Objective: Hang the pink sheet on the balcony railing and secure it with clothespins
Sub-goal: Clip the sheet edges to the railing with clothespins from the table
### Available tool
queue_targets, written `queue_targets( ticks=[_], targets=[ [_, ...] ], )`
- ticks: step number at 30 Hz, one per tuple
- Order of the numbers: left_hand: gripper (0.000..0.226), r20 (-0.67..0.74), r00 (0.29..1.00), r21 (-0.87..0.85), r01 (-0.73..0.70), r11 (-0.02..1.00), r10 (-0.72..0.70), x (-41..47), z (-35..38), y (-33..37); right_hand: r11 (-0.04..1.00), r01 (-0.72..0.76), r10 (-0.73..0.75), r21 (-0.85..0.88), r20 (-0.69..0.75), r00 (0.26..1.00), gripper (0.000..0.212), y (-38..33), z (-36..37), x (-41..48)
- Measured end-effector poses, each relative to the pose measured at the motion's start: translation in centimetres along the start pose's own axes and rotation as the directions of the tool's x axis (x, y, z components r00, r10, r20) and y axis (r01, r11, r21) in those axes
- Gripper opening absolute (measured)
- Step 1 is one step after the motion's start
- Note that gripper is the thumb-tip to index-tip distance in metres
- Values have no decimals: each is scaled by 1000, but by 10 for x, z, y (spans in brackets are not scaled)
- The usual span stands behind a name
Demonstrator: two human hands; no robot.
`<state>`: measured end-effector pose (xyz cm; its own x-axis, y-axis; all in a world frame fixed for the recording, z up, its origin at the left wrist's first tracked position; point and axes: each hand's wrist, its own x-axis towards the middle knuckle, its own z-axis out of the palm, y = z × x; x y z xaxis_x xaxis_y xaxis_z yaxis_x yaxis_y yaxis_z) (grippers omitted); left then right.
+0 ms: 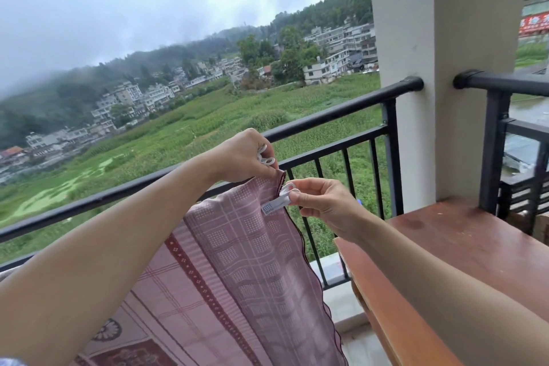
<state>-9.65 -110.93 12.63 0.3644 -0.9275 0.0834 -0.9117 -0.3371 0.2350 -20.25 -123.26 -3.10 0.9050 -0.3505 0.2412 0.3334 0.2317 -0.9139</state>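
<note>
Pink sheet [237, 241]: hangs against the railing [326, 116], corner held up
Left hand [240, 154]: pinches that corner, spare clothespins [264, 157] in its curl
Right hand [320, 202]: nearer, I see it grip a white clothespin [274, 205] — long axis pointing left at the sheet edge

Both arms outstretched, left hand [240, 154] and right hand [323, 202] in pinches

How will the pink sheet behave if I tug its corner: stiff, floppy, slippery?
Likely floppy: the pink sheet hangs in soft folds by the railing. Probably light: the left hand holds its corner up with a pinch. It may slide until pinned.
</note>
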Motion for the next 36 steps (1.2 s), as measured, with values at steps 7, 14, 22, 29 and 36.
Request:
queue_targets(
  ticks=[7,14,22,29,36],
  targets=[
    [34,-89,995,18,-32,999,34,-11,1,25,986,-62,50,-156,-76,996,53,-12,-22,-18],
    [9,160,986,42,-49,998,42,-18,38,57,965,-7,-66,-263,-267,961,30,-31,-64,-56],
    [37,213,958,-188,-151,970,191,0,122,81,972,-146,58,-184,-414,909,33,-3,-108,-113],
    [44,411,902,-389,43,920,131,1,200,85,960,-241,151,-144,-458,876,38,23,-143,-161],
    [26,549,833,-359,158,920,72,-3,257,71,924,-332,264,-190,-312,913,37,55,-153,-181]
  ],
)
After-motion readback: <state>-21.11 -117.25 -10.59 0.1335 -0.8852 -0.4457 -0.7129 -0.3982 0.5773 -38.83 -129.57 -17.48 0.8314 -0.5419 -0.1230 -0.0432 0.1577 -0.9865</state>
